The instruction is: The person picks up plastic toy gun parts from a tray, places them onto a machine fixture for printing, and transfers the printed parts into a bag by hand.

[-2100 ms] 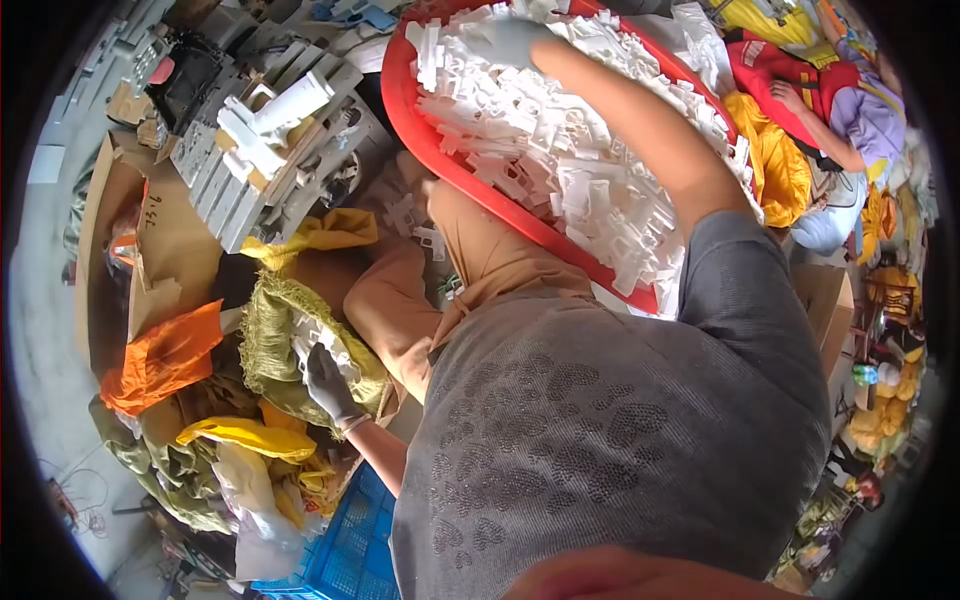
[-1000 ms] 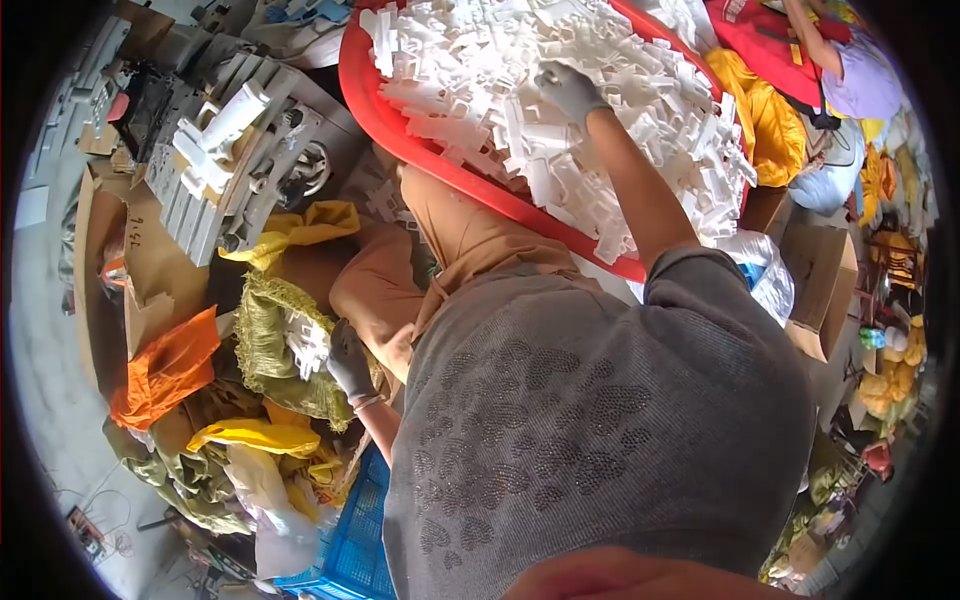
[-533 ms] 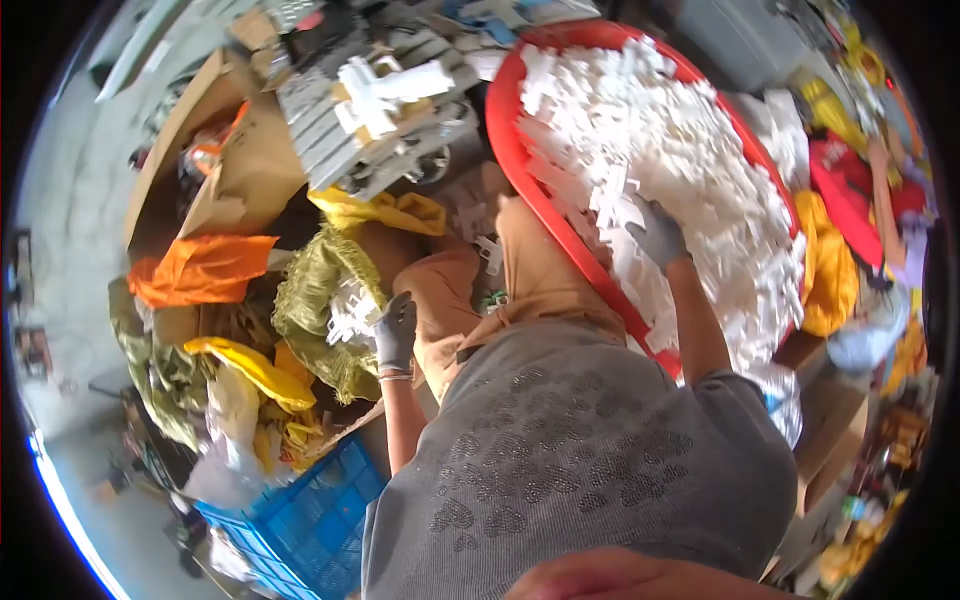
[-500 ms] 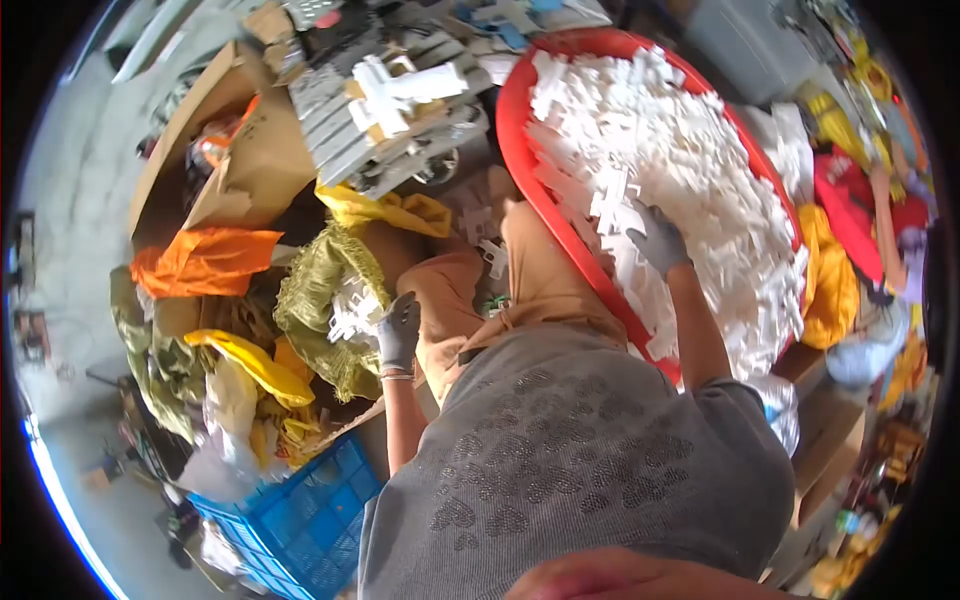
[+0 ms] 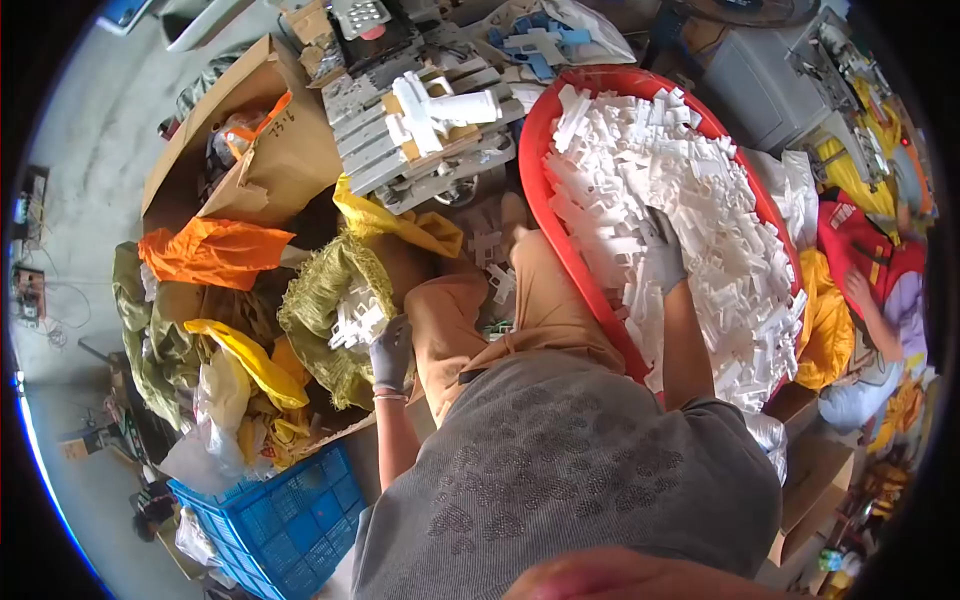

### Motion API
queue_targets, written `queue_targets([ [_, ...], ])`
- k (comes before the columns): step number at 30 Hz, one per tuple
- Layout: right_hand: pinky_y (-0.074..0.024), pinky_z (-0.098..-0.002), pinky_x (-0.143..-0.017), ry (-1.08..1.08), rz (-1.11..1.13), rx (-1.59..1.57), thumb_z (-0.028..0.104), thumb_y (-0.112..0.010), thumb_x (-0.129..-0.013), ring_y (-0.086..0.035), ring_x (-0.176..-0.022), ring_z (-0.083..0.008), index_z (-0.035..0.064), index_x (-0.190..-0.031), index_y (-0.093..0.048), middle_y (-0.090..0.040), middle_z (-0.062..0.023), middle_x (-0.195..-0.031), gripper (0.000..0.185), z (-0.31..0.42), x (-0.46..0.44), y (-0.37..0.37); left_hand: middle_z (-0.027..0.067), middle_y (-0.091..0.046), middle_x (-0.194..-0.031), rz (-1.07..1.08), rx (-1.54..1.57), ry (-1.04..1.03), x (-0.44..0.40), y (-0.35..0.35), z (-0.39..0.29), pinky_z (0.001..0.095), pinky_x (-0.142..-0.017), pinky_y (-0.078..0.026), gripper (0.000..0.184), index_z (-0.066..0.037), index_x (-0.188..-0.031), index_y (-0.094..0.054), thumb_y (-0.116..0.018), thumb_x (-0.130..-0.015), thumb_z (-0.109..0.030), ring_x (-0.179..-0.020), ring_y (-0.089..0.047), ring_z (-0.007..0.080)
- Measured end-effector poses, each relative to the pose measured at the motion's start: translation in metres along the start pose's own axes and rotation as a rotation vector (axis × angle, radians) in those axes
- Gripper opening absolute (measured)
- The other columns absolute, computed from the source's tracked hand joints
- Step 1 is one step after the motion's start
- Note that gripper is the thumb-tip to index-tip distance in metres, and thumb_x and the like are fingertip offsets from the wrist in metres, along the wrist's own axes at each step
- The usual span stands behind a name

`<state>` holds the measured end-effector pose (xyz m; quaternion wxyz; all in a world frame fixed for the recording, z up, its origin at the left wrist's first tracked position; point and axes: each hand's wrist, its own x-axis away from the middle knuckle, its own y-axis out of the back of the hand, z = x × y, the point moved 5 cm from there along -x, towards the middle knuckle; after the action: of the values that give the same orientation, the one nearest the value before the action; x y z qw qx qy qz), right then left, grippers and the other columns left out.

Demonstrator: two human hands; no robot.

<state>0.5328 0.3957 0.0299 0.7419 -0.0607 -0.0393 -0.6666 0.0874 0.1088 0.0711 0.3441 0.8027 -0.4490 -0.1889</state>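
Note:
My right hand (image 5: 662, 258), in a grey glove, reaches into a red oval tub (image 5: 536, 170) heaped with white plastic pieces (image 5: 700, 240). Its fingers are stretched out and touch the pile. On the other side, my left hand (image 5: 390, 358), also gloved, is at the mouth of a green woven sack (image 5: 325, 285). Its fingers look curled inward beside several white pistol-shaped plastic pieces (image 5: 357, 318) in the sack. What those fingers hold, if anything, is hidden.
A larger white toy pistol (image 5: 440, 108) lies on a grey slatted stand (image 5: 370, 150) ahead. Left are a cardboard box (image 5: 290, 145), an orange bag (image 5: 215, 255) and a blue crate (image 5: 290, 510). Another person's arm (image 5: 875, 315) shows at far right.
My right hand has moved off the white pistol-shaped piece, deeper over the pile. My left hand has lowered slightly and curled in at the sack's mouth. The camera view has shifted.

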Motion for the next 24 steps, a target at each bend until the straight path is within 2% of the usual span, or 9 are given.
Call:
queue_targets([
  [1, -0.0474, -0.0236, -0.070, 0.003, 0.044, 0.065, 0.024, -0.055, -0.093, -0.058, -0.090, -0.0088, 0.0065, -0.127, -0.049, -0.060, -0.0030, -0.107, 0.038, 0.005, 0.009, -0.002, 0.0157, -0.068, -0.091, -0.007, -0.022, -0.020, -0.004, 0.000, -0.002, 0.0360, -0.075, -0.051, 0.023, -0.008, -0.105, -0.066, -0.057, -0.086, -0.018, -0.084, -0.067, 0.0288],
  [4, -0.0465, -0.0235, -0.065, -0.067, 0.027, -0.027, 0.021, -0.048, -0.097, -0.055, -0.076, -0.0093, 0.0063, -0.129, -0.048, -0.059, -0.0027, -0.102, 0.035, -0.010, 0.027, -0.012, 0.0160, -0.068, -0.094, -0.021, -0.007, -0.049, -0.016, -0.001, -0.007, 0.0357, -0.075, -0.051, 0.023, -0.007, -0.105, -0.066, -0.057, -0.087, -0.019, -0.085, -0.067, 0.0287],
  [5, -0.0460, -0.0246, -0.064, 0.196, 0.083, 0.275, 0.024, -0.047, -0.098, -0.056, -0.080, -0.0118, 0.0039, -0.124, -0.050, -0.059, -0.0052, -0.104, 0.033, -0.035, 0.024, -0.006, 0.0163, -0.068, -0.095, -0.030, 0.003, -0.045, -0.021, 0.001, -0.012, 0.0357, -0.075, -0.051, 0.024, -0.006, -0.104, -0.066, -0.056, -0.087, -0.019, -0.086, -0.067, 0.0284],
  [6, -0.0460, -0.0246, -0.064, 0.202, 0.089, 0.273, 0.024, -0.047, -0.098, -0.056, -0.080, -0.0118, 0.0039, -0.124, -0.050, -0.059, -0.0052, -0.104, 0.033, -0.039, 0.027, -0.006, 0.0167, -0.068, -0.095, -0.044, 0.013, -0.039, -0.027, 0.003, -0.014, 0.0356, -0.076, -0.051, 0.024, -0.004, -0.104, -0.066, -0.056, -0.088, -0.019, -0.087, -0.067, 0.0282],
  [8, -0.0463, -0.0249, -0.064, -0.250, 0.037, -0.586, 0.026, -0.049, -0.097, -0.055, -0.082, -0.0117, 0.0105, -0.123, -0.052, -0.057, -0.0017, -0.104, 0.030, -0.063, 0.034, -0.010, 0.0169, -0.068, -0.096, -0.060, 0.003, -0.076, -0.038, 0.010, -0.022, 0.0348, -0.077, -0.051, 0.026, -0.002, -0.105, -0.066, -0.057, -0.088, -0.019, -0.087, -0.067, 0.0274],
  [9, -0.0468, -0.0269, -0.066, -0.284, 0.046, -0.702, 0.029, -0.051, -0.096, -0.055, -0.083, -0.0132, 0.0130, -0.120, -0.053, -0.058, -0.0011, -0.104, 0.029, -0.063, 0.037, -0.012, 0.0161, -0.068, -0.096, -0.077, -0.032, -0.073, -0.042, 0.018, -0.031, 0.0344, -0.077, -0.051, 0.025, -0.002, -0.105, -0.066, -0.057, -0.088, -0.018, -0.087, -0.066, 0.0267],
  [14, -0.0462, -0.0287, -0.075, -0.297, 0.087, -0.723, 0.036, -0.056, -0.093, -0.056, -0.089, -0.0141, 0.0163, -0.121, -0.054, -0.059, -0.0007, -0.109, 0.035, -0.037, 0.039, -0.029, 0.0061, -0.070, -0.097, -0.237, 0.124, -0.101, -0.058, 0.047, -0.065, 0.0252, -0.078, -0.049, 0.020, -0.002, -0.105, -0.066, -0.059, -0.087, -0.007, -0.087, -0.064, 0.0117],
  [22, -0.0469, -0.0292, -0.078, -0.214, 0.287, -0.623, 0.036, -0.054, -0.093, -0.059, -0.097, -0.0164, 0.0155, -0.129, -0.049, -0.059, -0.0033, -0.115, 0.041, 0.001, 0.045, -0.062, 0.0069, -0.070, -0.091, -0.319, 0.111, -0.153, -0.083, 0.087, -0.121, 0.0265, -0.074, -0.050, 0.017, -0.003, -0.099, -0.068, -0.061, -0.085, -0.008, -0.081, -0.065, 0.0129],
  [24, -0.0469, -0.0292, -0.079, -0.204, 0.287, -0.608, 0.035, -0.053, -0.094, -0.059, -0.098, -0.0164, 0.0144, -0.130, -0.048, -0.059, -0.0038, -0.116, 0.041, 0.004, 0.044, -0.064, 0.0078, -0.069, -0.093, -0.410, 0.090, -0.390, -0.091, 0.098, -0.150, 0.0262, -0.075, -0.050, 0.018, -0.001, -0.101, -0.067, -0.062, -0.085, -0.008, -0.080, -0.065, 0.0129],
])
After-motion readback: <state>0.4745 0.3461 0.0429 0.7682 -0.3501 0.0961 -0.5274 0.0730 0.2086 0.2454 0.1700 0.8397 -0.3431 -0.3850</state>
